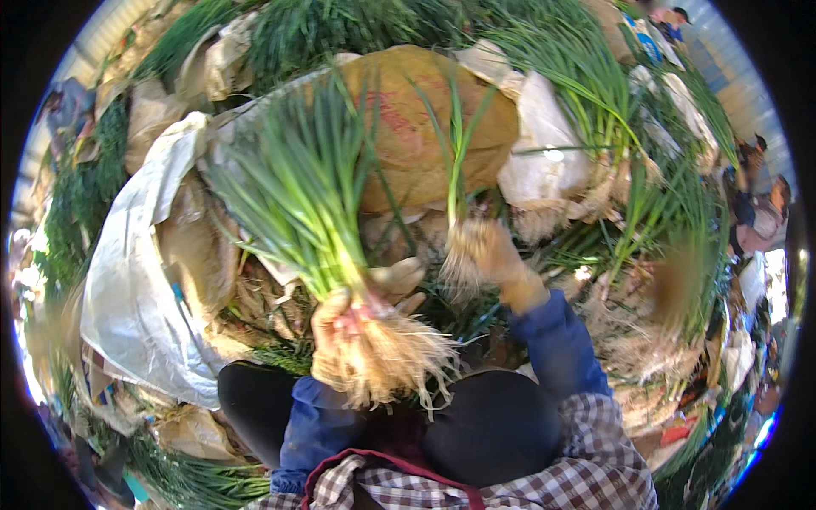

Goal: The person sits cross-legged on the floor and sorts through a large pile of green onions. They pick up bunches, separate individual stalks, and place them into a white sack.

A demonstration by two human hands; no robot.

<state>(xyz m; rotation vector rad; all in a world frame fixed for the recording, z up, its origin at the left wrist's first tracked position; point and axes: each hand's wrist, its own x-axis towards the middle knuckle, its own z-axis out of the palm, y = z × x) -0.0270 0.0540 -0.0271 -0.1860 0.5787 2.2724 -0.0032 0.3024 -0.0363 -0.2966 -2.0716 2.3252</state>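
Note:
A thick bunch of green onions (319,210) rests in my left hand (335,322), which wears a pale glove. Its pale, stringy roots (395,357) point toward my lap, and the green leaves fan up and to the left. My right hand (497,258), also gloved, grips a smaller clump of green onions (456,172) near the roots. The two bunches are apart. Behind them lies a yellow-brown sack (433,121) with faded red marks. The right fingers are blurred.
A white woven sack (146,287) curves along my left side. More green onions (593,108) lie on sacking at the back right, and others (656,223) farther right. Loose roots and leaves litter the ground (274,306). Other people (758,210) are at the far right edge.

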